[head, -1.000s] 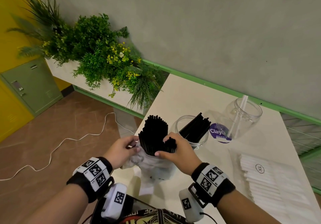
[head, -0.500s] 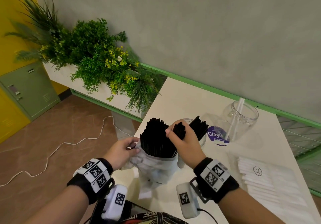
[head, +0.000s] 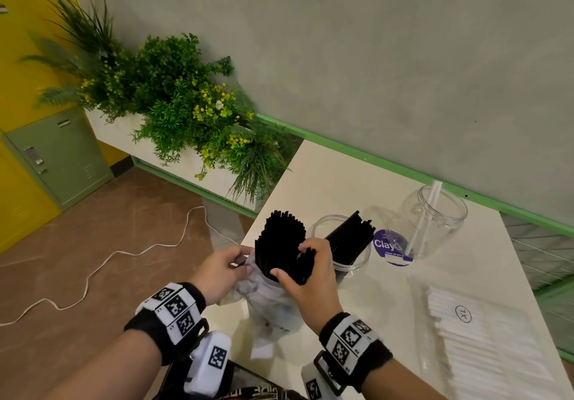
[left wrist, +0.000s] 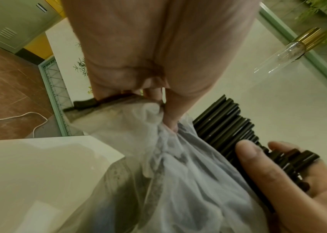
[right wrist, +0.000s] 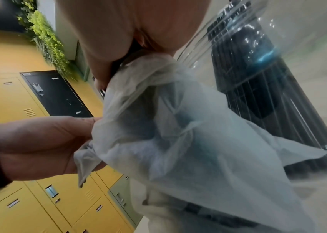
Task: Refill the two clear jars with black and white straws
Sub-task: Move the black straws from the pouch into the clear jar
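A crumpled clear plastic bag [head: 267,303] stands near the table's front edge with a thick bundle of black straws [head: 279,241] sticking up out of it. My left hand [head: 243,264] pinches the bag's rim on the left. My right hand [head: 293,263] grips a bunch of black straws at the bundle's right side. Just behind it stands a clear jar [head: 344,263] partly filled with leaning black straws [head: 351,238]. Further right, a second clear jar [head: 435,216] holds a single white straw [head: 425,216]. In the left wrist view my fingertips [left wrist: 166,113] squeeze the bag [left wrist: 178,173].
A flat pack of white straws [head: 484,337] marked XL lies at the right front of the white table [head: 341,182]. A round purple label [head: 388,244] shows between the jars. A planter of green plants [head: 174,104] stands beyond the table's left edge, with a white cable [head: 102,263] on the floor.
My right hand carried a bunch of black straws up toward the near jar, then came back to the bag and now grips straws in the bundle. My left hand kept its pinch on the bag.
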Available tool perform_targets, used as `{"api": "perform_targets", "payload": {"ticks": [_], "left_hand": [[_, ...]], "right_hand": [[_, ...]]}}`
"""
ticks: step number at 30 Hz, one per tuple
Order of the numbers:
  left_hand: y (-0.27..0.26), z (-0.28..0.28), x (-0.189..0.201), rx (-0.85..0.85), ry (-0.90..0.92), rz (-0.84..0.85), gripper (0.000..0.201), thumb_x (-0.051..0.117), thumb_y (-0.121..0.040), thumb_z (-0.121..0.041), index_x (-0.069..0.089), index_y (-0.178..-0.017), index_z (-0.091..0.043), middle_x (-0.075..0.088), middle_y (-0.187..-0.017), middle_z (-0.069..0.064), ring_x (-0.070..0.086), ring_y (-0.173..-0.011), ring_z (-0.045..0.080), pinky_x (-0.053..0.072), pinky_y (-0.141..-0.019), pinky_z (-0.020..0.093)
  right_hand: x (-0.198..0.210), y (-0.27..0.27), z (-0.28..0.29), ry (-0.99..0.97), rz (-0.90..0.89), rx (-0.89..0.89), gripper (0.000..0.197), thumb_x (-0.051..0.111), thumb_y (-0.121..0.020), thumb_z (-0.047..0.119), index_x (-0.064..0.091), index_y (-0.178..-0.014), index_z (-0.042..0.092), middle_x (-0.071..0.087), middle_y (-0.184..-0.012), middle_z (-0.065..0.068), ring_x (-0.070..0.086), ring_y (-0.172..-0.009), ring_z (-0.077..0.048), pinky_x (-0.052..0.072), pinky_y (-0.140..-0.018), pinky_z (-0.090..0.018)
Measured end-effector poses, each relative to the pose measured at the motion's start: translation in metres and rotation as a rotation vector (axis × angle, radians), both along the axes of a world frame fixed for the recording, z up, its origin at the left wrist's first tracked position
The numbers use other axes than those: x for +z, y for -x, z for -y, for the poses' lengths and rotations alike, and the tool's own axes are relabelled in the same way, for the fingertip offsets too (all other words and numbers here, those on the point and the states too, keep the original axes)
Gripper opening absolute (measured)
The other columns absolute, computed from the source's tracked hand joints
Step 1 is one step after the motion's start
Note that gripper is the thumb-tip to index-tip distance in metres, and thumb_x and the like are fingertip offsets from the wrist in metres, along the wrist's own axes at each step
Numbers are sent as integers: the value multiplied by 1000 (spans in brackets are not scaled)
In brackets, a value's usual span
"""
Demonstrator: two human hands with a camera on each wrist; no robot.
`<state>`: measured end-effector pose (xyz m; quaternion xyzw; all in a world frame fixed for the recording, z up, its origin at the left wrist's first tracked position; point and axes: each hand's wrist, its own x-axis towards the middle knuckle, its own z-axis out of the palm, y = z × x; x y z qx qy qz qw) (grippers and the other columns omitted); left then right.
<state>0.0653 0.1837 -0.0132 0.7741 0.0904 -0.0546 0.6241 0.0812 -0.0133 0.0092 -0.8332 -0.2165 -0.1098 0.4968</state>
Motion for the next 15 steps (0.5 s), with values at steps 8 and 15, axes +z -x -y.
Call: {"api": "perform_targets", "payload": {"ticks": [8,15], "left_hand": [[2,-1,3,-3,-14,-6,35,64,-84,1,61,-93,-33,65,-88,6,61,-80,12,50,-79,25],[-1,-1,3,-15,-56,12,36,63,-85,2,63,-93,-33,62,-84,1,57,-79,15,46,-81,31]], "right_hand": [[19,-8,-5,-133,-125,-29,44,76,-80,11,43,-99,34,53,-84,8,52,-83,1,39,-76,-7],[73,-29,-4,-279,-58,11,32,66,-85,2,46,-98,23,49,-77,12,50,-71,-1,42,-71,-16]]}}
